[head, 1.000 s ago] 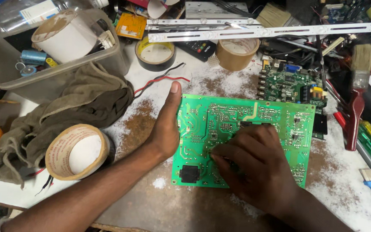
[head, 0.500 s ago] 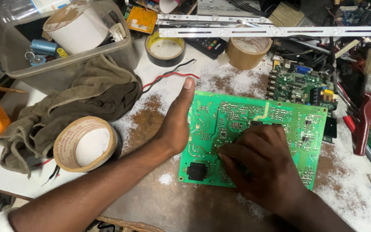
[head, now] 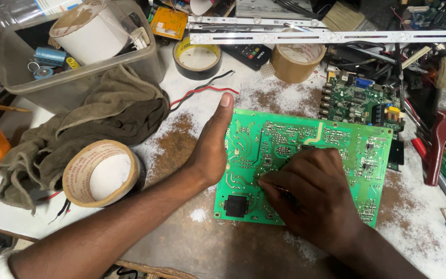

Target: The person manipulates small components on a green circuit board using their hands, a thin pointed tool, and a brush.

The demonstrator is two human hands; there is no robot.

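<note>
Green circuit board [head: 305, 160] lay solder-side up at frame centre, long axis left-right; left hand [head: 210, 150] open, palm flat against board's left edge, thumb pointing to top of frame; right hand [head: 311, 191] rested on board's lower middle, fingers curled, contents of grip indeterminate; tape roll [head: 99, 173] at lower left.

Single head-worn view, looking steeply down, close over the cluttered workbench [head: 202, 248], forearms entering from below

right hand [head: 313, 194] slid slightly left over the green circuit board [head: 305, 165], fingers [head: 272, 181] more bunched
</note>
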